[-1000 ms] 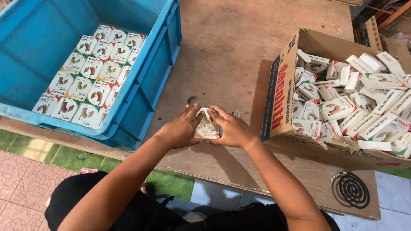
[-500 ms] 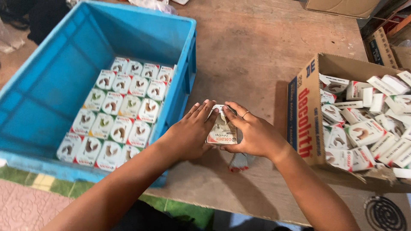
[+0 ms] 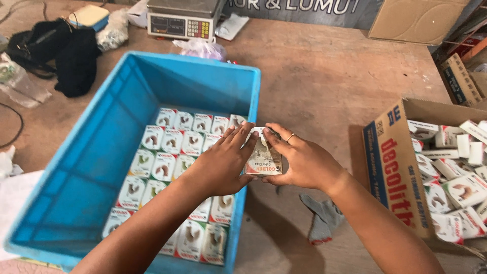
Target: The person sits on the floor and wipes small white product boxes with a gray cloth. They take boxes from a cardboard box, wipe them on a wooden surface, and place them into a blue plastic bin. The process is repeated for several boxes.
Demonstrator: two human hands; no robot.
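Note:
Both hands hold one small white carton (image 3: 264,160) with a bird picture, just above the right rim of a blue plastic crate (image 3: 66,167). My left hand (image 3: 223,162) grips its left side, my right hand (image 3: 302,162), with a ring on one finger, grips its right side. Inside the crate, several similar cartons (image 3: 172,152) stand in neat rows along the right part of the floor. An open cardboard box (image 3: 393,167) at the right holds a loose pile of the same cartons (image 3: 459,190).
A digital scale (image 3: 182,20) stands at the far edge of the wooden table, with a black bag (image 3: 73,56) at the far left. A grey glove (image 3: 319,220) lies below my right wrist. More cardboard boxes (image 3: 459,78) sit at the far right.
Both hands have carried the carton leftward, from beside the cardboard box to the crate's right rim. My view has swung left and up, showing the scale and bag.

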